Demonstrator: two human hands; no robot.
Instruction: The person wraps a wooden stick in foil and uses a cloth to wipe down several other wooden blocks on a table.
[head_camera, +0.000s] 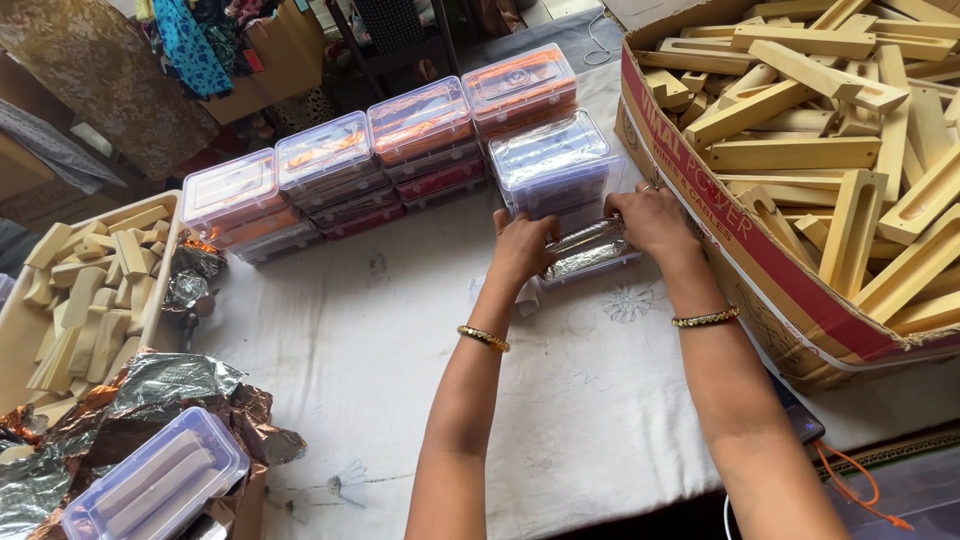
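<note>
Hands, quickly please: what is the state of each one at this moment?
Left hand: closed on the left end of the foil-lined clear plastic box.
Right hand: closed on its right end.

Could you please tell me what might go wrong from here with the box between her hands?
The foil bulges above the open clear box under the left hand and right hand, so it may crumple or tear if pressed. The stacked lidded boxes stand right behind and could get nudged.

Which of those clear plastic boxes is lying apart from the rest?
The lidded clear box at bottom left, resting on crumpled foil, far from the stacked boxes.
</note>
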